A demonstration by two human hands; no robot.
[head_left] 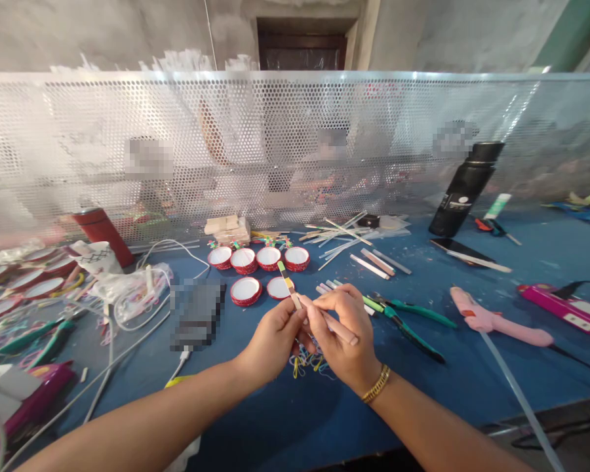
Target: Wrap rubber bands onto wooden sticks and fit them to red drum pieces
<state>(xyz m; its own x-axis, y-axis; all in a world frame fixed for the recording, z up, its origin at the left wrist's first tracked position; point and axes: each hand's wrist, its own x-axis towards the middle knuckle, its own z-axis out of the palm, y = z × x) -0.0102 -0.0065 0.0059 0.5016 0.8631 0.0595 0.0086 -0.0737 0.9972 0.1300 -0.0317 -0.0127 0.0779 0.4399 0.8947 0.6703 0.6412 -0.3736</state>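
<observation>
In the middle of the head view, my left hand point(273, 337) pinches a flat wooden stick point(289, 284) painted with green, yellow and brown bands. The stick points up and away from me. My right hand point(349, 347) is closed around a pinkish-tan marker pen point(343, 330), its front end at the stick beside my left fingertips. Whether the tip touches the wood is hidden by my fingers. Just beyond stand stacks of small red-rimmed white discs point(246, 288). Several coloured markers point(328, 286) lie beside my right hand. Below my hands are coloured elastic loops point(302, 364).
Teal-handled pliers point(413, 321), a pink glue gun point(496, 321) and a black bottle point(465, 190) are on the right. A blurred phone point(199, 314) with a cable, a red bottle point(105, 236) and a paper cup point(98, 257) stand left. A perforated metal screen point(236, 144) runs behind, people beyond.
</observation>
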